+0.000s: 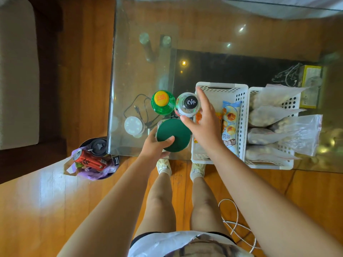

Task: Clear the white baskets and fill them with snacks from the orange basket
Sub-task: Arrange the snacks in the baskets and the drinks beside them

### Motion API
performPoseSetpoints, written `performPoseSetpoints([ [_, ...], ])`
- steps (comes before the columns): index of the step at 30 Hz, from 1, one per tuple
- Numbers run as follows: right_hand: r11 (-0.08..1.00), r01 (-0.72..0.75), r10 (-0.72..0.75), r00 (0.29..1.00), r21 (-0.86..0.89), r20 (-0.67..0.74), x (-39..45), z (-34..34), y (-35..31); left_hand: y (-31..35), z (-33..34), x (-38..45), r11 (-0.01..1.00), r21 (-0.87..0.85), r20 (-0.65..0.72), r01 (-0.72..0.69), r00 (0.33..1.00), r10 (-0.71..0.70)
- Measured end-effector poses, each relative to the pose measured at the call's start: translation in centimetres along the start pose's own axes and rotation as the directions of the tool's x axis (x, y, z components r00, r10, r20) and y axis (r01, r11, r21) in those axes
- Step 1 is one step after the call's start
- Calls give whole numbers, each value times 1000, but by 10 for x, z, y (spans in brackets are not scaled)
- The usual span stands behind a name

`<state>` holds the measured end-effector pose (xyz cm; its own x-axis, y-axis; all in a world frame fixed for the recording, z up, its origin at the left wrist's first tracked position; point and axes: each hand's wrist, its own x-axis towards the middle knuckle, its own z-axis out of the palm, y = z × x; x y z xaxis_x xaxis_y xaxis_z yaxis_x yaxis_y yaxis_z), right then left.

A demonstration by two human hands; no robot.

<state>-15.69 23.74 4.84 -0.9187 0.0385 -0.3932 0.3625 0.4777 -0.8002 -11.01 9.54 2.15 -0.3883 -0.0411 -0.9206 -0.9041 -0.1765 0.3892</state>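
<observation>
My left hand (156, 145) grips a green-lidded jar (173, 135) at the glass table's (141, 71) near edge. My right hand (203, 123) hovers with fingers spread, holding nothing, over the left of two white baskets (220, 88); beneath it one bread packet (230, 125) and something orange I can't identify. The right basket (267, 165) holds several clear bags, count unclear. Two bottles stand beside the jar: green (163, 102) and black-capped (188, 104). One bin (92, 158) sits on the wooden floor (46, 210). No orange basket visible.
</observation>
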Motion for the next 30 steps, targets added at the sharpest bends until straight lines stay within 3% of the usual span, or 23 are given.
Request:
performPoseSetpoints([
  [4, 983, 38, -43, 999, -178, -24, 13, -5, -8, 5, 0, 3, 1000, 3, -2, 6, 1000, -6],
  [23, 988, 48, -36, 996, -148, 87, 22, -12, -8, 13, 2, 9, 999, 40, -12, 21, 1000, -21],
  [30, 991, -127, 132, 974, -41, 186, -5, -32, -8, 11, 4, -5, 971, 234, -133, -39, 988, 72],
])
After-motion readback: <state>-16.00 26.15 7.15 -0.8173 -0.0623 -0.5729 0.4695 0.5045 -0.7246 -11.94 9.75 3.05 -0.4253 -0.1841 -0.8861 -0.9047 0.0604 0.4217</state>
